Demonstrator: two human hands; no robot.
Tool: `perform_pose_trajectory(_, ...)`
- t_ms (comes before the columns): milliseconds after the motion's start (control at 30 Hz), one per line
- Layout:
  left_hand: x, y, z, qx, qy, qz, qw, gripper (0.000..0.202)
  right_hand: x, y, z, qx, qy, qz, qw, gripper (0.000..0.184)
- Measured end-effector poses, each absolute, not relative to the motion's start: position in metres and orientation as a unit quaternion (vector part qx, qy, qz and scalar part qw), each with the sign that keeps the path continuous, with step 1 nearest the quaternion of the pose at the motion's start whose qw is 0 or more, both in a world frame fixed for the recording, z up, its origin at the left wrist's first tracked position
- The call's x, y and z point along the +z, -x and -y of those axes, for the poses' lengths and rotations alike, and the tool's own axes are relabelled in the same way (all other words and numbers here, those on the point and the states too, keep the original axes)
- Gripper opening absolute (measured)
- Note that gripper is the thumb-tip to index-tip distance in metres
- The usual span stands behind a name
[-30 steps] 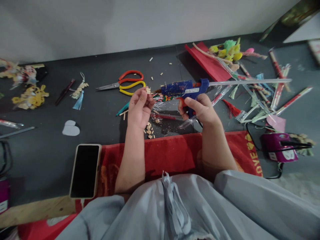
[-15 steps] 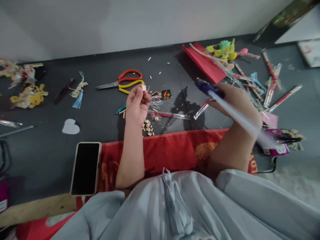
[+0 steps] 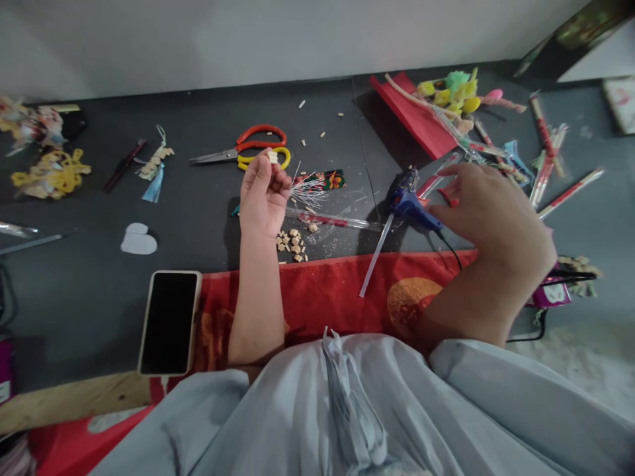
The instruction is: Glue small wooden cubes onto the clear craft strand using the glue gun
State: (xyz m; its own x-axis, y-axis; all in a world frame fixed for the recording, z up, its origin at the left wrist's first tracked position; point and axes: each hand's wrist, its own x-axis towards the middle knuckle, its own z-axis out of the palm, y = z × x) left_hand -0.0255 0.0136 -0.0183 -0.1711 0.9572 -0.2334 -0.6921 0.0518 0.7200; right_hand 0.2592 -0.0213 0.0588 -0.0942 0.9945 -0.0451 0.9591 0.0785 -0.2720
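Note:
My left hand [image 3: 262, 201] is raised over the table, thumb and fingers pinched on a small cluster of pale wooden pieces [image 3: 272, 157]. A blue hot glue gun [image 3: 413, 209] lies on the table, a long translucent glue stick [image 3: 376, 256] jutting from it over the red cloth. Just right of the glue gun is my right hand [image 3: 489, 201], its fingers apart and holding nothing. Scissors [image 3: 229, 155] with red and yellow handles lie behind my left hand. Beside that wrist sits a pile of small wooden pieces [image 3: 294, 244].
Thin white wires [image 3: 310, 192] and a plastic-wrapped red stick [image 3: 332, 219] lie between my hands. At the far right are a red folder-like sheet [image 3: 419, 116] and several wrapped sticks [image 3: 548, 158]. A phone [image 3: 169, 324] rests at the front left, near a white cut-out [image 3: 139, 239].
My right hand has put the glue gun down on the table and let go of it, drawing off to the right. My left hand keeps its pinch and has shifted slightly left.

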Motion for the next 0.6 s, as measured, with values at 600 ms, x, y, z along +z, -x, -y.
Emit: perform_pose_trajectory(600,-0.017,0.034,-0.012,0.681,-0.169,-0.401,0.59,0.011,0.015,-0.099,-0.031,0.136,0.45,0.883,0.01,0.03)
